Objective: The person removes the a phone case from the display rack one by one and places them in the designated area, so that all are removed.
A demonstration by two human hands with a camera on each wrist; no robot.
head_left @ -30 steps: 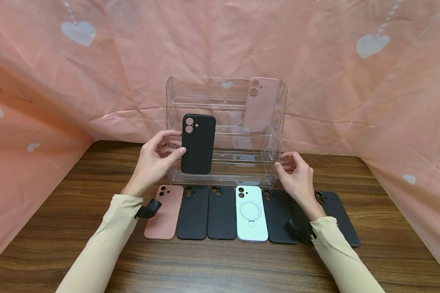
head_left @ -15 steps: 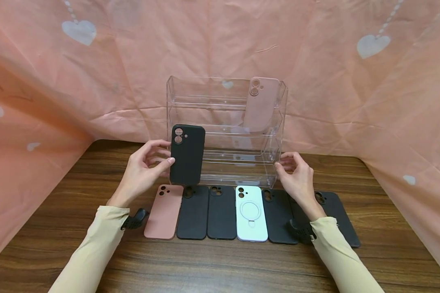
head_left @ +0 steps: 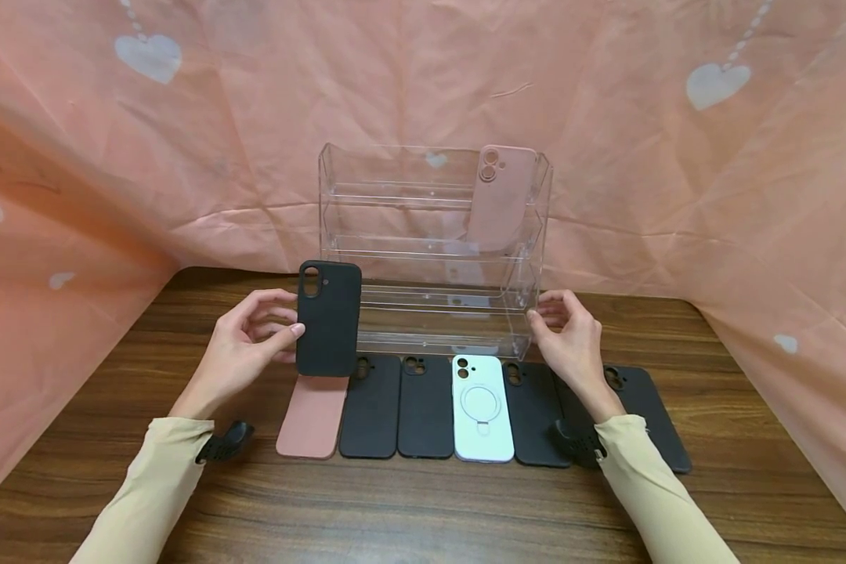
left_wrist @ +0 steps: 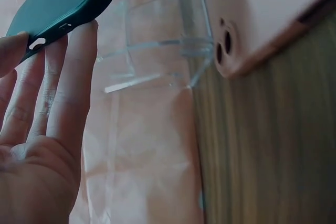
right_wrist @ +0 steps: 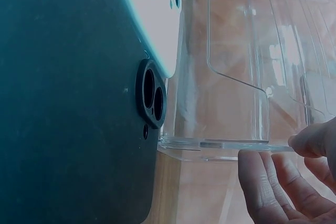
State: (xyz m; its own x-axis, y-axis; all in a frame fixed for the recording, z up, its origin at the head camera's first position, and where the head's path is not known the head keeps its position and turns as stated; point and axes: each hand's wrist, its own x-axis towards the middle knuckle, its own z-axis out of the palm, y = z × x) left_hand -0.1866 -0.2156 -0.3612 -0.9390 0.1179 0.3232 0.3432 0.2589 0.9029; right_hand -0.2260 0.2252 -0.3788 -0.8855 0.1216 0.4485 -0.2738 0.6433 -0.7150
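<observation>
A black phone case (head_left: 329,321) is held upright by its left edge between the thumb and fingers of my left hand (head_left: 243,345). It hovers in front of the lower left corner of a clear acrylic display rack (head_left: 430,274) and hides the top of a pink phone case (head_left: 312,419) on the table. In the left wrist view the case (left_wrist: 65,3) shows its edge with small cutouts. My right hand (head_left: 571,341) pinches the rack's right side panel; in the right wrist view thumb and fingers lie on either side of the panel (right_wrist: 231,145).
Another pink phone case (head_left: 504,200) stands at the rack's upper right. Along the rack's front lies a row of black cases (head_left: 425,407) with a white ringed case (head_left: 482,411) among them. A pink curtain (head_left: 254,117) with hearts surrounds the wooden table (head_left: 395,509).
My left hand has carried the black case down and left, away from the rack's middle, to above the pink case on the table. My right hand has stayed at the rack's side.
</observation>
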